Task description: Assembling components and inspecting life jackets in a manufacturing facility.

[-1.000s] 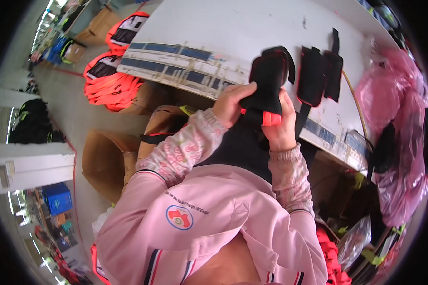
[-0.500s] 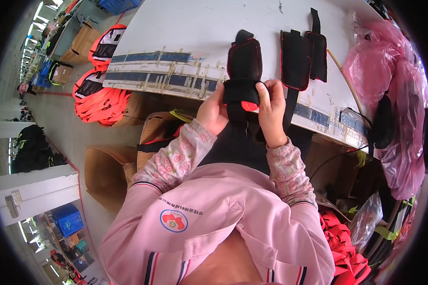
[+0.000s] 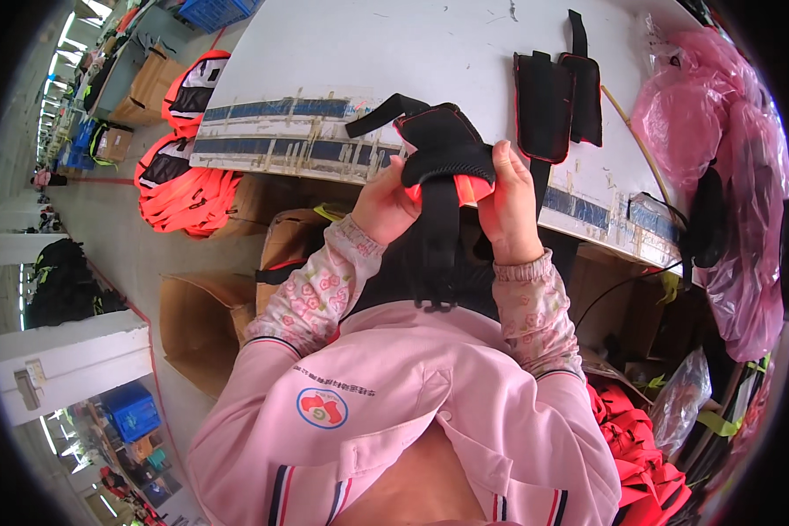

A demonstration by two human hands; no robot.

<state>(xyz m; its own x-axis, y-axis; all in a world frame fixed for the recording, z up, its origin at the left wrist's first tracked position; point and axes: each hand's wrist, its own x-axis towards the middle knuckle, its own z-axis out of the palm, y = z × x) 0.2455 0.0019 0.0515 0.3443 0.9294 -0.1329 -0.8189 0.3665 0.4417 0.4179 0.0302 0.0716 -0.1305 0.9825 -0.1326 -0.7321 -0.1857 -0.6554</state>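
Observation:
Between my two hands, at the table's near edge, is a black padded strap with a bright red-orange lining or edge. Its pad is bent over, so a ribbed black fold faces me and some of the orange underside shows. My left hand is closed on its left side. On the other side my right hand grips the end, thumb on top. A black webbing strap hangs from it toward my lap, with what looks like a buckle at the bottom. Another webbing tail lies toward the far left on the table.
Two similar black padded straps lie on the white table, right of my hands. Pink plastic bags hang at the right. Orange bags are piled on the left, near an open cardboard box. Red-orange fabric is heaped lower right.
The padded strap has been bent and turned; more orange underside shows. Its far webbing tail swung out to the left. The front webbing strap now hangs visibly toward my lap.

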